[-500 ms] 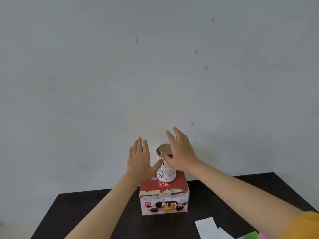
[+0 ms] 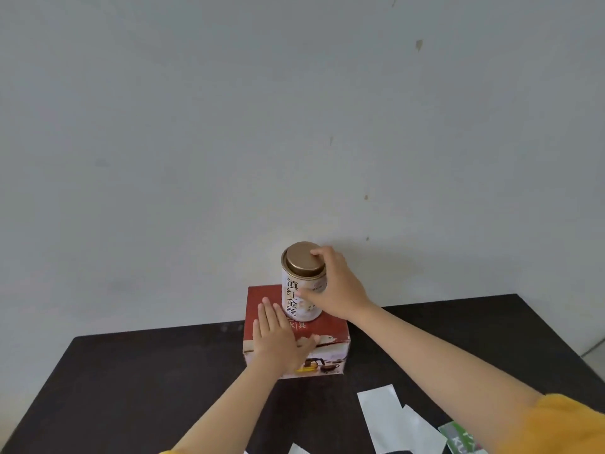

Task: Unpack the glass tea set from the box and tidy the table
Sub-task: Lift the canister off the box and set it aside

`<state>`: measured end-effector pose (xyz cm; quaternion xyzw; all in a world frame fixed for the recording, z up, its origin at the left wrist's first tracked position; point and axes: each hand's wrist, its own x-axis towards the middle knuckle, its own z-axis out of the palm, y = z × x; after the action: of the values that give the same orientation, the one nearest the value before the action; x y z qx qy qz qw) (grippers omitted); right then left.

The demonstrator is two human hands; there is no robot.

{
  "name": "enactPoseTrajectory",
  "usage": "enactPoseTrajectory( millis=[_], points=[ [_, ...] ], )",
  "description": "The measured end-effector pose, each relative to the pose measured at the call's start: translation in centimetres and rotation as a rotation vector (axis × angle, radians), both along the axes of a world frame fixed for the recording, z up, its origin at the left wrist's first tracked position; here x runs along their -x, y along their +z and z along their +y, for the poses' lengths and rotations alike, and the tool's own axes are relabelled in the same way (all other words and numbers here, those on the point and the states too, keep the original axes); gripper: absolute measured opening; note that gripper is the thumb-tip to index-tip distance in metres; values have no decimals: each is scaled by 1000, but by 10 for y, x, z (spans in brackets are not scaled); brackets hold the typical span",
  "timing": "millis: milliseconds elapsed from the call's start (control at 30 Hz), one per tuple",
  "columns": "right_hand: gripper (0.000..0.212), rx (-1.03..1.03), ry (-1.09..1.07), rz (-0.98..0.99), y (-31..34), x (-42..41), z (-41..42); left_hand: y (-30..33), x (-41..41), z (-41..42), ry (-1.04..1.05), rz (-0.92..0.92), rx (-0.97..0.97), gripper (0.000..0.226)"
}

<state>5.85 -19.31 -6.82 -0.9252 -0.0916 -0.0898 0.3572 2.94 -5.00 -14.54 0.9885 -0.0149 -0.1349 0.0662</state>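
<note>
The white tin (image 2: 302, 290) carries black Chinese characters running downward, reading 滇红金丝. On the red box (image 2: 327, 329) lid, 具 shows beside a partly hidden character. The green packet (image 2: 458, 437) shows "K".

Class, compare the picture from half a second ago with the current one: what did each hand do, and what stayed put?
The right hand closed round the tea tin. The left hand dropped flat onto the red box. Tin, box and papers stayed where they were.

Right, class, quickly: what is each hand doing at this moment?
Left hand: open, fingers straight, pressing flat on top of the red box.
Right hand: curled round the tea tin, which stands upright on the box.
</note>
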Motion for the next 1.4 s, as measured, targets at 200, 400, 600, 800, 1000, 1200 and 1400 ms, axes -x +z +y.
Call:
enactPoseTrajectory(
  millis=[200,400,600,800,1000,1200,1400],
  points=[
    [70,-97,-15,-90,-3,12,-4,-5,1,-1,12,-11,-18,112],
    [75,-146,-85,-141,3,29,-85,3,19,-46,41,-117,64,85],
    [74,-134,-191,-77,-17,42,-220,-1,21,-132,23,-156,17,92],
    [77,-109,-333,16,-65,43,-358,-17,16,-155,70,-159,-206,119],
    [79,-140,-517,45,-108,29,-441,-27,14,-156,93,-206,-231,131],
    [80,-246,-584,23,-122,7,-470,-34,12,-156,106,-220,-238,135],
    [81,-223,-569,3,-124,-7,-471,-38,12,-154,106,-231,-231,135]
  ],
)
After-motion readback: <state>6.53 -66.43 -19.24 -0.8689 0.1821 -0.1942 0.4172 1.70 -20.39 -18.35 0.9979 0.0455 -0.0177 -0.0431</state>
